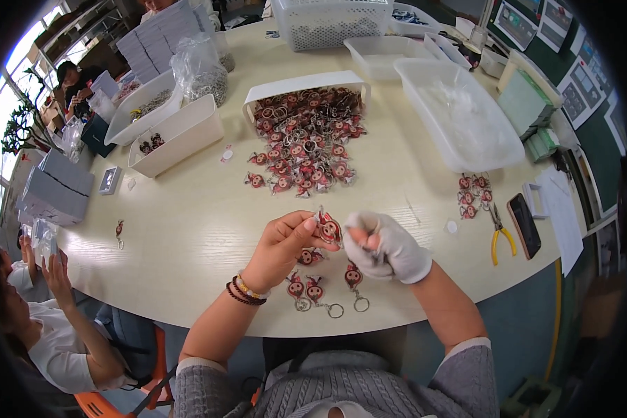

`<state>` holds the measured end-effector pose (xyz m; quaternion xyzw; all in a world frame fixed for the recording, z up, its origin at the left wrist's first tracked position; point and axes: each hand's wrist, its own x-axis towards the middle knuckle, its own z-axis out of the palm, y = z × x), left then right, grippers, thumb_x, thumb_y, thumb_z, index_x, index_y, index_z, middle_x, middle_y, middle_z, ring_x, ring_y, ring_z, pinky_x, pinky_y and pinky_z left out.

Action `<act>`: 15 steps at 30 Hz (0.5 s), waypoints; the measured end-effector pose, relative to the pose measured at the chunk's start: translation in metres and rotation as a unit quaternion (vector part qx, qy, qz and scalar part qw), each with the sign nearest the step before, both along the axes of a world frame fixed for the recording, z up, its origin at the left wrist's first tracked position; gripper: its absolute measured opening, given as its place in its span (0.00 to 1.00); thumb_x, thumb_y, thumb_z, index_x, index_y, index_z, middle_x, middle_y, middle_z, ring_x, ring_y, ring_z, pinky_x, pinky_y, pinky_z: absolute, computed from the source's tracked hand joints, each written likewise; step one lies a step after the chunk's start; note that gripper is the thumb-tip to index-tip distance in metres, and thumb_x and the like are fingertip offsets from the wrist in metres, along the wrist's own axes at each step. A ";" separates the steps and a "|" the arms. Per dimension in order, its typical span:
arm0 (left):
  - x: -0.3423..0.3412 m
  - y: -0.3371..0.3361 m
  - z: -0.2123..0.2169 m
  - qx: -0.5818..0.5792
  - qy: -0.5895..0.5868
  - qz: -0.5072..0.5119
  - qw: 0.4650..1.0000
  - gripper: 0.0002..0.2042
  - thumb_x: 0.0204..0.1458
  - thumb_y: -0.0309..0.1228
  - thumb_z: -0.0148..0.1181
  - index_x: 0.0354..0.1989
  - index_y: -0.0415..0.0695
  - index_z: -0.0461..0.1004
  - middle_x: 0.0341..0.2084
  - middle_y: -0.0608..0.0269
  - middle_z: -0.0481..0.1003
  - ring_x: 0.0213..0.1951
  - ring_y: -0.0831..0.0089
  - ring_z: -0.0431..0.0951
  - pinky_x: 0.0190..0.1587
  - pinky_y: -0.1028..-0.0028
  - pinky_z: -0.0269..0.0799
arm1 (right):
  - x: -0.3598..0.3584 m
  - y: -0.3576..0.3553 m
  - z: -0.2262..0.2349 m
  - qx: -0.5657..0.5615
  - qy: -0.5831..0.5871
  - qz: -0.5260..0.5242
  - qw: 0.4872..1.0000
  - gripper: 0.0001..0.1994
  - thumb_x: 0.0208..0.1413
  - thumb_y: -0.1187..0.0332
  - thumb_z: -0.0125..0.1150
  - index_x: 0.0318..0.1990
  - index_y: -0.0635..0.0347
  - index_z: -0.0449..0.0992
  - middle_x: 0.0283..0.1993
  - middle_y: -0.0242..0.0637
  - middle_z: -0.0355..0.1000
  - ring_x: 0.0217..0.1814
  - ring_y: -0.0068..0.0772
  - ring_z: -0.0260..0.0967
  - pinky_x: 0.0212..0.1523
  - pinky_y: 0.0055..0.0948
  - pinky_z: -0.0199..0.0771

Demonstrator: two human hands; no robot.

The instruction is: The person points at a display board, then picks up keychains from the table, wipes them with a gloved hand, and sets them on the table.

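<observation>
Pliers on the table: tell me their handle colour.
The handles are yellow, seen best in the head view.

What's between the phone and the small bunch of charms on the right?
Yellow-handled pliers lie between the phone and the small bunch of charms, as the head view shows.

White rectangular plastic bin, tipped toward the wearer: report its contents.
The white rectangular plastic bin holds heaped red, face-printed plastic keychains, spilling out its mouth. They cover its floor; anything beneath them cannot be seen.
</observation>
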<state>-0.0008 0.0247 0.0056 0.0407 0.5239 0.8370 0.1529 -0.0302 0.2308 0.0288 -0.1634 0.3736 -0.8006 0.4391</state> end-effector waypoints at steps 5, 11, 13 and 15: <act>0.007 0.006 0.009 -0.017 0.006 -0.041 0.999 0.11 0.59 0.30 0.43 0.39 0.33 0.68 0.35 0.55 0.74 0.35 0.69 0.77 0.42 0.76 0.71 | -0.014 0.017 -0.004 -0.072 -0.088 0.159 0.981 0.14 0.45 0.63 0.58 0.23 0.60 0.60 0.15 0.31 0.54 0.09 0.13 0.42 0.05 0.17 0.37; -0.004 -0.012 0.003 0.088 0.050 0.084 0.991 0.10 0.59 0.30 0.43 0.35 0.36 0.69 0.32 0.55 0.75 0.34 0.69 0.77 0.43 0.75 0.72 | -0.001 0.022 -0.018 -0.038 0.045 0.370 0.927 0.17 0.45 0.58 0.58 0.21 0.62 0.60 0.15 0.25 0.52 0.12 0.13 0.46 0.10 0.16 0.41; -0.008 -0.028 0.005 0.048 0.079 0.128 0.988 0.11 0.59 0.30 0.43 0.37 0.35 0.69 0.31 0.55 0.75 0.36 0.68 0.77 0.45 0.73 0.73 | 0.001 0.014 -0.011 -0.041 0.050 0.365 0.929 0.17 0.46 0.58 0.59 0.23 0.61 0.61 0.16 0.24 0.52 0.13 0.13 0.46 0.12 0.16 0.43; -0.003 -0.029 0.004 -0.003 0.094 0.127 0.987 0.11 0.58 0.30 0.45 0.39 0.33 0.69 0.33 0.55 0.75 0.37 0.67 0.77 0.45 0.73 0.72 | 0.002 -0.001 0.014 0.194 0.099 0.080 0.973 0.14 0.49 0.59 0.58 0.27 0.59 0.64 0.16 0.21 0.52 0.17 0.12 0.48 0.16 0.16 0.47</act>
